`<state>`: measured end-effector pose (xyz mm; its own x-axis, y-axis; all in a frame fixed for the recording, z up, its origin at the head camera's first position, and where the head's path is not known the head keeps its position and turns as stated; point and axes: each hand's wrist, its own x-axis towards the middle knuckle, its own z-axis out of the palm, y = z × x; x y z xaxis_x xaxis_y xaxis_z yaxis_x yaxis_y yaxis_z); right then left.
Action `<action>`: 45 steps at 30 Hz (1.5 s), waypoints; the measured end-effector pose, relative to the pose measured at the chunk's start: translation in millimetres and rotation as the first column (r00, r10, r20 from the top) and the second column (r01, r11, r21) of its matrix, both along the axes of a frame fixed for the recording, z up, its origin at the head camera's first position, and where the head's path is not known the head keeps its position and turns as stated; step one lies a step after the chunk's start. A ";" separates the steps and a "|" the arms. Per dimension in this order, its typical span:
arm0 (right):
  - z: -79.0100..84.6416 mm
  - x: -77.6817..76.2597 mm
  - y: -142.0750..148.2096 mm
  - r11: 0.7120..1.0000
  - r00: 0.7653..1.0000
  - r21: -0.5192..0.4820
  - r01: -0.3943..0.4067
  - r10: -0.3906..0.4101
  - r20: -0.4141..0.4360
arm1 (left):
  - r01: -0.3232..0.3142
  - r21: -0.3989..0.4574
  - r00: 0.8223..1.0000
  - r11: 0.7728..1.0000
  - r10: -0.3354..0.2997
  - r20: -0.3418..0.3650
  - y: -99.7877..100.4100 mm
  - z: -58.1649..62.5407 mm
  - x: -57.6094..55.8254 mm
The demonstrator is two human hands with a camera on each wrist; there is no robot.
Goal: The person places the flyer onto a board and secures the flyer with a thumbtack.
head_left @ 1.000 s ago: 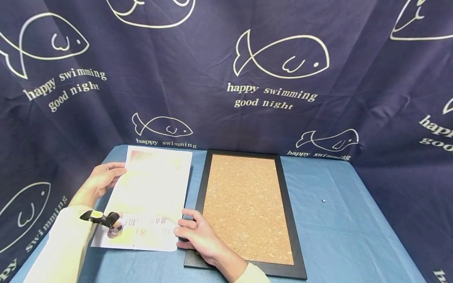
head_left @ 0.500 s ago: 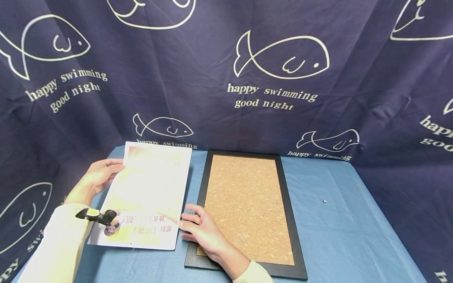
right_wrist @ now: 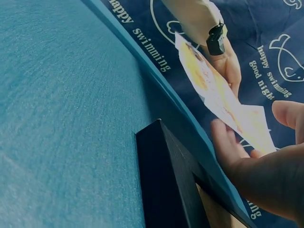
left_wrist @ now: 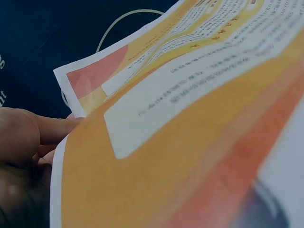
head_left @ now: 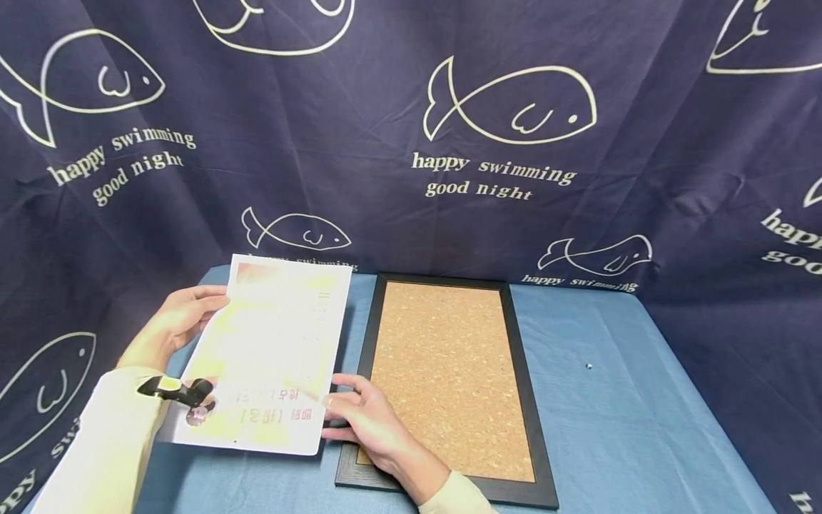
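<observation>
A printed paper sheet [head_left: 276, 335], washed out in the head view, shows orange and yellow areas with lines of text in the left wrist view. My left hand [head_left: 180, 318] pinches its left edge, thumb on the printed face. The sheet is raised over the table at the left, and its shadow falls on the cloth. At the lower right edge is my right hand [head_left: 369, 417], with fingers against or just beside the paper. In the right wrist view the right thumb [right_wrist: 285, 113] stands apart from the sheet. A black-framed cork board [head_left: 449, 371] lies just right of the sheet, under the right hand.
Blue cloth [head_left: 616, 442] covers the table. A tiny shiny object [head_left: 589, 366] lies on it, right of the board. Dark blue curtains [head_left: 385, 164] with white fish drawings enclose the back and sides. A black camera [head_left: 176, 390] sits on the left wrist.
The sheet has been lifted slightly and its top edge tilted up, now covering some curtain lettering. My right hand has shifted a little to the right. The cork board stays put.
</observation>
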<state>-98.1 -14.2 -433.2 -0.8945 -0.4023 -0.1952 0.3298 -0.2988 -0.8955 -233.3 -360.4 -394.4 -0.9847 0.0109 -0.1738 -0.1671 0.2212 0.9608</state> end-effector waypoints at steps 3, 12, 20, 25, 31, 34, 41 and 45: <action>-1.3 -0.8 -1.6 1.000 1.000 0.005 -0.009 0.009 0.007 | 0.005 0.002 1.000 1.000 -0.005 0.001 0.6 -0.4 -0.1; -3.4 -4.3 -10.4 1.000 1.000 0.010 0.001 -0.001 0.002 | 0.036 0.055 0.999 0.998 -0.037 0.014 2.9 -2.6 -2.3; -4.9 -4.6 -13.7 0.999 1.000 0.040 0.016 -0.016 -0.016 | 0.078 0.107 0.996 0.991 -0.082 0.028 2.7 -4.0 -3.0; -5.3 -5.1 -12.0 0.999 1.000 0.040 0.017 -0.016 -0.021 | 0.072 0.099 0.996 0.993 -0.076 0.042 2.9 -5.2 -3.1; -4.4 -4.8 -8.7 0.998 1.000 0.058 0.020 -0.018 -0.023 | 0.068 0.127 0.995 0.990 -0.077 0.064 5.2 -4.8 -2.7; -3.6 -4.2 -6.3 0.998 0.999 0.063 0.022 -0.021 -0.026 | 0.070 0.134 0.995 0.988 -0.079 0.060 6.7 -5.1 -2.0; -3.5 -1.3 0.6 0.999 0.999 0.050 0.016 -0.014 -0.033 | 0.088 0.159 0.994 0.983 -0.098 0.051 10.8 -9.3 1.4; -3.2 0.9 5.5 0.998 0.999 0.057 0.022 -0.020 -0.033 | 0.094 0.185 0.993 0.978 -0.104 0.046 14.6 -11.6 2.5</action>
